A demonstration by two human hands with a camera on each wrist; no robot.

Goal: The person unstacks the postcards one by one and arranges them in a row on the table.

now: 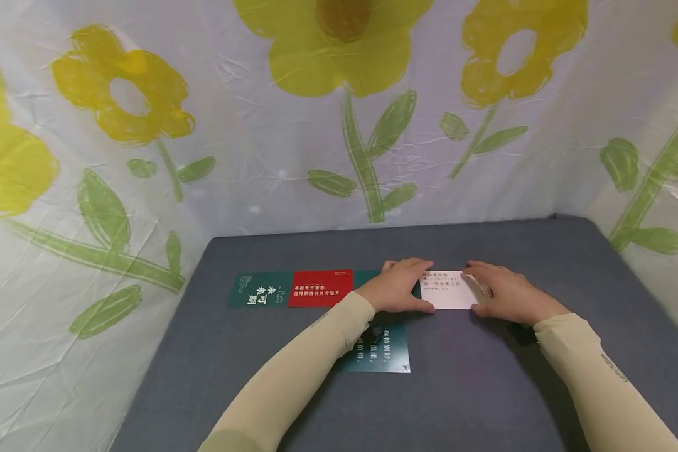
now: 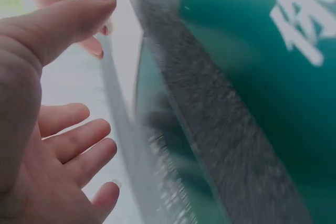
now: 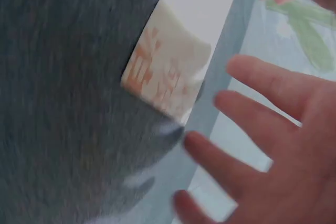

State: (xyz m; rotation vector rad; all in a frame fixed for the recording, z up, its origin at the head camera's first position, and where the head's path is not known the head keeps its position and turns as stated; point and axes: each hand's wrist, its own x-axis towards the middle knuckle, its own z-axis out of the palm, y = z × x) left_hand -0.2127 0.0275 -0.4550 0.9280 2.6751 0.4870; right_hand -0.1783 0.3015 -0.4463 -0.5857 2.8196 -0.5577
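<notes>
A white card [image 1: 446, 299] with printed lines lies flat at the right end of a row of cards. My left hand [image 1: 397, 289] is over its left edge and the neighbouring green card [image 1: 366, 276], which it partly hides. At the white card's right end is my right hand [image 1: 511, 292], thumb and fingers on either side of that end. In the left wrist view the left fingers [image 2: 86, 140] are loosely extended, with the thumb apart from them. The right fingers [image 3: 252, 114] look spread beside the white card in the right wrist view. Neither hand visibly grips anything.
Left in the row are a red card [image 1: 321, 300] and a green card [image 1: 243, 292] with white writing. Another green card [image 1: 397, 359] lies nearer, partly under the left forearm. All lie on a grey cloth-covered table [image 1: 457, 402], before a flower-printed curtain [image 1: 260, 157].
</notes>
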